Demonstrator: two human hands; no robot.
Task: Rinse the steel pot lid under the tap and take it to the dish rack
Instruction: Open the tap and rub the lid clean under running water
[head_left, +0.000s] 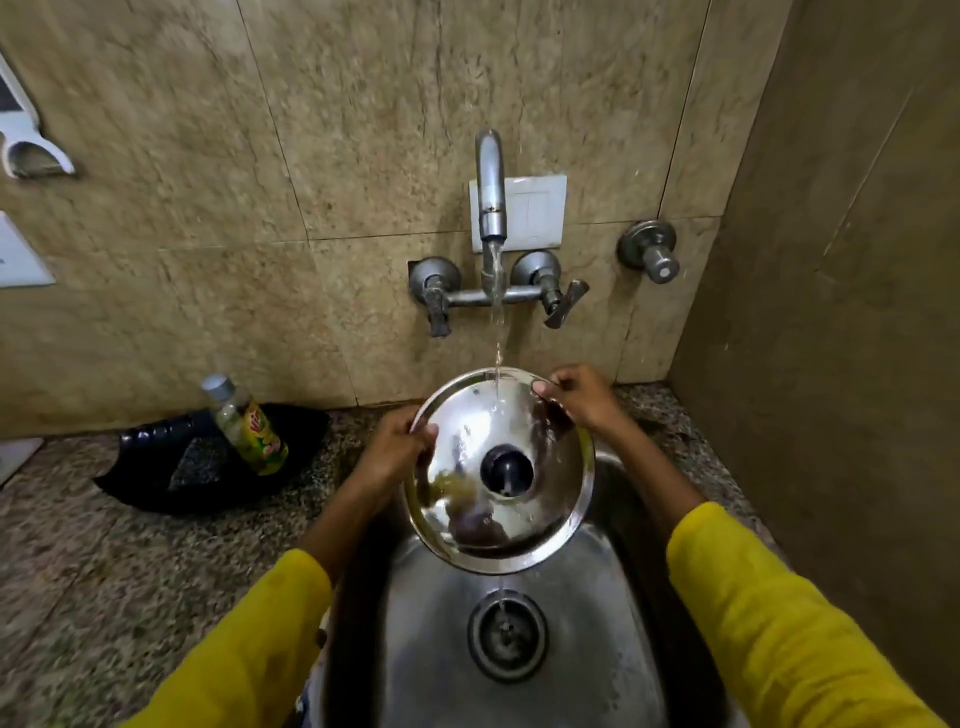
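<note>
Round steel pot lid w/ black knob tilted under tap stream; L hand & R hand each pinching rim, over steel sink.

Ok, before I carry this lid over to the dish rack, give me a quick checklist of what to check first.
1. Both hands grip the rim: ok. The left hand and right hand hold the steel pot lid at opposite edges.
2. Knob side rinsed: ok. The stream from the tap lands above the black knob.
3. Underside rinsed: cannot tell, it faces away.
4. Lid drained: not ok, water drips toward the sink drain.
5. Tap shut: not ok, it is running.
6. Path to the dish rack: cannot tell, no rack in view.
</note>
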